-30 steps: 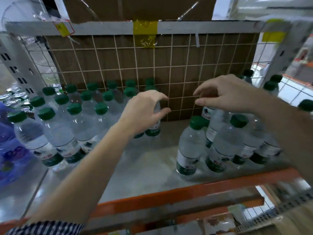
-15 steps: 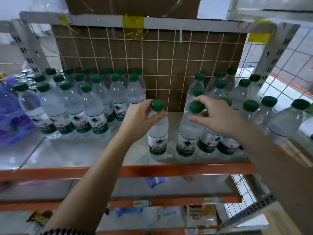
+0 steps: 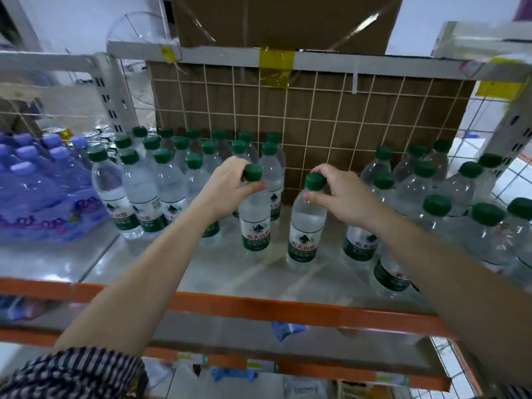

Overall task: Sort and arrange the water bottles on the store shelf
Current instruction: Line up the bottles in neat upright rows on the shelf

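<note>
Left hand (image 3: 227, 189) has its fingers curled round the neck of 1 bottle (image 3: 254, 223), and the right hand (image 3: 344, 197) pinches the neck of a 2nd bottle (image 3: 305, 228) just beside it. Both are upright at the middle of the shelf (image 3: 172, 272), in the gap between the left bunch (image 3: 161, 180) and the right bunch (image 3: 426, 197) of green-capped bottles.

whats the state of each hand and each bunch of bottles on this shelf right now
left hand: grips the neck of the left centre bottle
left centre bottle: upright, capped
right hand: grips the neck of the right centre bottle
right centre bottle: upright, capped
left bottle group: capped, packed in rows
right bottle group: capped, loosely spaced
purple-capped pack: wrapped in film
</note>
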